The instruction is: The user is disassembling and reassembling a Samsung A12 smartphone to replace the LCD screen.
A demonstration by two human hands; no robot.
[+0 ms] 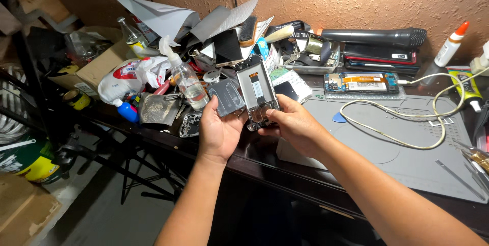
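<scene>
Grey back cover (227, 97) sits pinched in your left hand (219, 131) — your right hand (294, 126) grips the opened phone frame (258, 92) just beside it.

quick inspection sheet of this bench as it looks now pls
surface: dark bench with a grey work mat on its right part
job's things: opened phone frame and dark back panel, both lifted off the bench
clutter: spray bottle, papers, glue bottle, stacked phones, blue pick
grippers: left hand holds the panel; right hand holds the frame
cables: cream cable looped on the mat
surroundings: rough tan wall, cardboard box, grey floor
</scene>
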